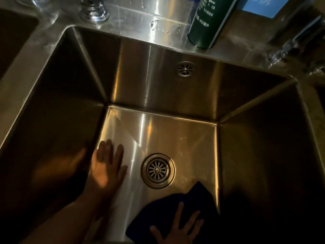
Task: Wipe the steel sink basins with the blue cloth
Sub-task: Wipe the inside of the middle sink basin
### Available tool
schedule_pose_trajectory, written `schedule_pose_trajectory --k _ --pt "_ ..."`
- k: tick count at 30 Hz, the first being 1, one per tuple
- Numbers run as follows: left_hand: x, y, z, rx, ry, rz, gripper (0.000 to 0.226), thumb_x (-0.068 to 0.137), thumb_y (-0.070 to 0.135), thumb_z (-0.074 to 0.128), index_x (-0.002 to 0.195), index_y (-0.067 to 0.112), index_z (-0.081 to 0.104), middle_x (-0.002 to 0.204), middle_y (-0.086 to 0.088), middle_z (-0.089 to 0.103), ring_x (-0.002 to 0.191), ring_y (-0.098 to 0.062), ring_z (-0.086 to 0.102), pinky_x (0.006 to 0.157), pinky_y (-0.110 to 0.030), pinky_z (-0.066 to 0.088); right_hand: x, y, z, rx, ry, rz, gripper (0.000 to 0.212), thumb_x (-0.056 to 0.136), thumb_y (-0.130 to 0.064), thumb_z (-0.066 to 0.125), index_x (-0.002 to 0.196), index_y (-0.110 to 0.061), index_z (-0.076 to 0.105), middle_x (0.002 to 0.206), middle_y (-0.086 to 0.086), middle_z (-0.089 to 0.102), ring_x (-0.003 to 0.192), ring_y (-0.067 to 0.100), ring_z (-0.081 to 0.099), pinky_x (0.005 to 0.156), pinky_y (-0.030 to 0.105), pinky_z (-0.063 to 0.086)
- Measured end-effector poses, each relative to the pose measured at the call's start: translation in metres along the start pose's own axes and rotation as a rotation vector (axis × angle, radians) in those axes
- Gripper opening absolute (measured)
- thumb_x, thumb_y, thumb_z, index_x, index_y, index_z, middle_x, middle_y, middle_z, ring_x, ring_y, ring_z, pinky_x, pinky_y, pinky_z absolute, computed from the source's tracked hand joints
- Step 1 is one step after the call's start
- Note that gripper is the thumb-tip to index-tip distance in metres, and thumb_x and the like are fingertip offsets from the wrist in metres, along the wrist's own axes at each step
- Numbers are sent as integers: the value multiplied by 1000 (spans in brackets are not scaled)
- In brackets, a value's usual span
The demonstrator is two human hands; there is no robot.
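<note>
A deep steel sink basin [175, 88] is seen from above, its floor lit and its side walls in shadow. The round drain strainer [158, 170] is set in the floor slightly toward 6 o'clock of centre. An overflow grille [184, 68] is mounted on the back wall at 12 o'clock.

The left hand [107, 166] is laid flat on the basin floor at 9 o'clock of the drain, fingers extended and close together; nothing is held in it. Its forearm enters from the 7 o'clock corner.

The blue cloth [198, 198] is spread on the floor at 5 o'clock of the drain, one corner pointing up toward the strainer rim without reaching it. The cloth appears very dark in the low light. The right hand [179, 229] is pressed onto the cloth from above, palm down, fingers spread wide; the cloth is not gripped but pinned flat.

On the steel ledge at 1 o'clock a dark green can [209, 22] is stood upright. The faucet base [94, 10] is fixed at 11 o'clock. A second basin [14, 37] is partly visible at 10 o'clock.
</note>
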State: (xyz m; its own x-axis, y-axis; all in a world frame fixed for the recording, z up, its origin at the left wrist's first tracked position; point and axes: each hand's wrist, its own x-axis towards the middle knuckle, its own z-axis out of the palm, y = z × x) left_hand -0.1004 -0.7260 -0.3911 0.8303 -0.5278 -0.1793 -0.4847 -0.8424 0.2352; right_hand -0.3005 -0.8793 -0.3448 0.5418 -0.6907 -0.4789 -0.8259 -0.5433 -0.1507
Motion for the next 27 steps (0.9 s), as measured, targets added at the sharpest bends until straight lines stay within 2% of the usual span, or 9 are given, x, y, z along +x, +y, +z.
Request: schedule_pose_trajectory --k 2,6,9,12,13,15,18,22,27 --pt "-3 -1 12 6 -5 -35 68 90 52 31 148 16 28 154 -24 21 143 -43 17 113 -55 20 8 -4 18 18 25 49 106 66 -90 -4 152 -28 -7 128 47 43 117 68 37 108 62 17" --pt "-7 2 21 28 4 -27 68 91 50 31 149 15 25 157 -23 16 145 -40 11 114 -58 20 48 5 22 -108 -42 132 117 55 -97 -3 151 -30 -3 153 34 15 138 54 16 87 80 29" --pt "-7 3 19 20 39 -29 66 91 47 35 146 11 32 154 -26 21 144 -43 15 112 -60 23 99 6 7 -124 6 114 112 58 -92 -10 151 -32 -10 156 25 -14 143 47 3 94 78 29" --pt "-7 4 19 25 53 -26 65 90 46 38 145 11 35 153 -27 23 143 -43 18 110 -61 26 140 -12 -10 -132 108 -47 103 74 -85 -1 151 -22 26 154 30 18 137 52 21 90 81 26" --pt "-7 4 20 27 57 -24 66 90 46 38 145 11 35 153 -27 23 143 -43 18 110 -60 27 150 -14 -14 -195 114 -138 97 79 -82 3 149 -21 30 152 29 25 137 52 23 92 80 23" --pt "-6 3 23 27 68 -36 66 89 47 36 146 13 34 154 -26 22 144 -41 17 111 -60 26 173 -10 -23 -337 114 -365 86 83 -77 14 152 -26 19 157 20 19 144 45 13 102 75 15" --pt "-6 3 25 27 79 -56 67 89 50 33 147 16 33 155 -23 21 145 -39 17 112 -58 24 209 -6 -36 -441 157 -625 77 84 -72 17 148 -42 -13 160 4 -7 147 30 -14 110 66 -2" --pt "-6 2 23 37 63 -60 68 92 54 23 147 16 31 156 -22 20 145 -37 15 114 -55 20 230 -37 -49 -491 177 -776 69 89 -63 22 149 -42 -3 161 3 9 148 30 4 110 66 10" --pt "-6 4 21 52 44 -75 70 92 54 21 148 12 28 155 -23 23 145 -37 17 114 -55 20 235 -72 -44 -424 185 -773 61 91 -58 19 149 -45 5 156 4 28 146 30 15 110 66 10"
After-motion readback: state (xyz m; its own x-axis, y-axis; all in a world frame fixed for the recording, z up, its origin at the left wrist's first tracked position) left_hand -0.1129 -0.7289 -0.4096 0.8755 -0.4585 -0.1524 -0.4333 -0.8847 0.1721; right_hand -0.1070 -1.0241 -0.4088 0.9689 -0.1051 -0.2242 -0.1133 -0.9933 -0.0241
